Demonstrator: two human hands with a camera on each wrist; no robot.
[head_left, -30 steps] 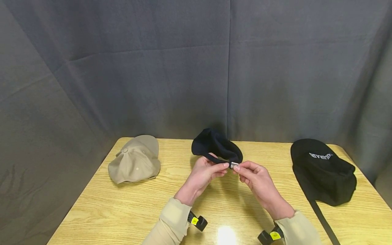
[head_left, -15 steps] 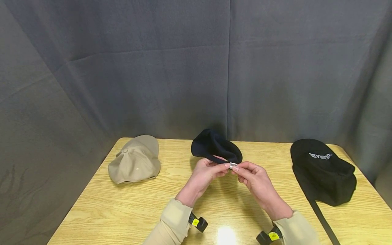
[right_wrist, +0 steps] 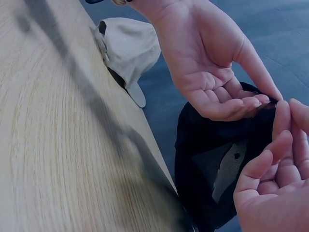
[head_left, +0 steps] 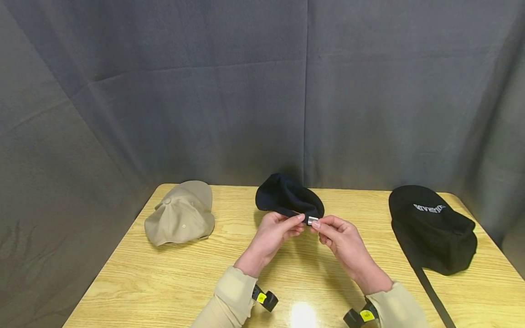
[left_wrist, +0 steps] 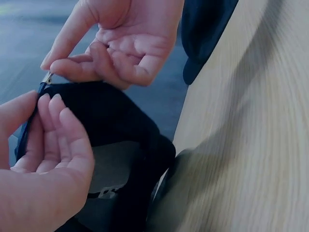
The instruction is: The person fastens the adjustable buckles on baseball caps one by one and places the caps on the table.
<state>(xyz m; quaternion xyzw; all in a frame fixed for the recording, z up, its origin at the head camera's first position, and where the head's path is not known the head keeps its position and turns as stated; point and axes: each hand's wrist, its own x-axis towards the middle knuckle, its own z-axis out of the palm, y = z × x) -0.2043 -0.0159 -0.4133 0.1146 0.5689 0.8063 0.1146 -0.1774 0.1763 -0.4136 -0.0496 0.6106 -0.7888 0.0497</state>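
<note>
A dark navy cap (head_left: 287, 193) is at the far middle of the table, its back strap toward me. My left hand (head_left: 266, 239) pinches the strap between thumb and fingers, just left of a silver metal buckle (head_left: 312, 220). From the other side my right hand (head_left: 346, 241) pinches the buckle's right end with thumb and index finger. In the left wrist view the buckle (left_wrist: 47, 77) shows as a thin metal edge at the right hand's fingertips. The right wrist view shows the cap's dark crown (right_wrist: 193, 145) below both hands; there the fingers mostly hide the buckle.
A beige cap (head_left: 180, 214) lies at the left of the wooden table (head_left: 143, 282). At the right lies a black cap (head_left: 434, 232) with white lettering, its long strap (head_left: 432, 296) trailing toward the front edge. Grey cloth (head_left: 246, 114) hangs behind the table.
My left thumb has shifted slightly left along the strap, leaving a small gap to the buckle. The strap's open loop has narrowed. The right hand keeps its pinch, and the other caps stay put.
</note>
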